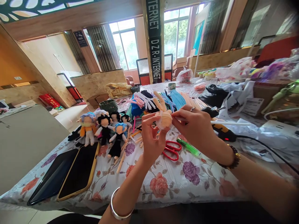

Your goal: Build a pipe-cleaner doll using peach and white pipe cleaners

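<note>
My left hand (pixel 153 133) is closed around a peach doll head (pixel 166 120) of wound pipe cleaner, with peach stems (pixel 159 101) sticking up behind it. Thumb and fingers of my right hand (pixel 195 124) pinch at the head's right side. They hold a white pipe cleaner (pixel 230 123), whose long end appears to run out behind the hand to the right; its contact with the head is hidden by my fingers. Below the hands lie red-handled scissors (pixel 173 151) and a green utility knife (pixel 188 147).
Several finished pipe-cleaner dolls (pixel 105 126) stand at left, behind two phones (pixel 78 171). Bundles of coloured pipe cleaners (pixel 177 99) lie at the back. A glue gun (pixel 224 132) with a lit red light and black cord lies right, near white plastic bags (pixel 243 93).
</note>
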Demonstrator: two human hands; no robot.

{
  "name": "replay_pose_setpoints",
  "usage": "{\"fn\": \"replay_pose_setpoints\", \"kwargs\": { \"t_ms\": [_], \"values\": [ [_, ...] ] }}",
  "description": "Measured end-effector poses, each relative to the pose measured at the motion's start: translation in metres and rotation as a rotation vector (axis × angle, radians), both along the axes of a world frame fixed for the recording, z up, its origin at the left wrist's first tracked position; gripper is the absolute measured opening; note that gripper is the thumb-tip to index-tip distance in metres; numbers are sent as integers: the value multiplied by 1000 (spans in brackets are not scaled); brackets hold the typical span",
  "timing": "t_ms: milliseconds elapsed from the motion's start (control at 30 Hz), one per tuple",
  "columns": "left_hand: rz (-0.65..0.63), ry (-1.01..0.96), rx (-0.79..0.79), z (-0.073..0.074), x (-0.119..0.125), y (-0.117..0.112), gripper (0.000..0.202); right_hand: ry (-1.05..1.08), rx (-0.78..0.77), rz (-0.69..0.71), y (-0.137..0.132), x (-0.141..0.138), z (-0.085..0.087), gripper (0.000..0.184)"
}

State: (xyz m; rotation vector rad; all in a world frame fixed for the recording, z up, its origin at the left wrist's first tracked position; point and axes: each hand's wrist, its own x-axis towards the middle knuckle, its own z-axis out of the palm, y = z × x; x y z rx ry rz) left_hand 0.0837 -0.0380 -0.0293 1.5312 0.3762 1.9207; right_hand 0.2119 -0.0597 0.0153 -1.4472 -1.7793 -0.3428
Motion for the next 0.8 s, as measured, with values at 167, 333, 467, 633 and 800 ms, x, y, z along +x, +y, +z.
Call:
{"fn": "replay_pose_setpoints", "kwargs": {
  "t_ms": [167,333,467,633,800],
  "values": [
    [-103,-68,-200,4,-2,5,33,-104,-2,-40,4,1,-3,25],
    [-133,-144,-333,3,-5,13,32,-288,-134,-113,4,2,-2,33],
    [-111,-274,-441,5,-8,20,30,-375,-328,-107,0,2,3,33],
    [-92,-523,-538,6,-19,33,21,-454,-516,-12,-2,6,5,27],
    [110,-714,-734,-2,-35,51,15,-454,-715,82,-2,7,5,18]
  ]
}}
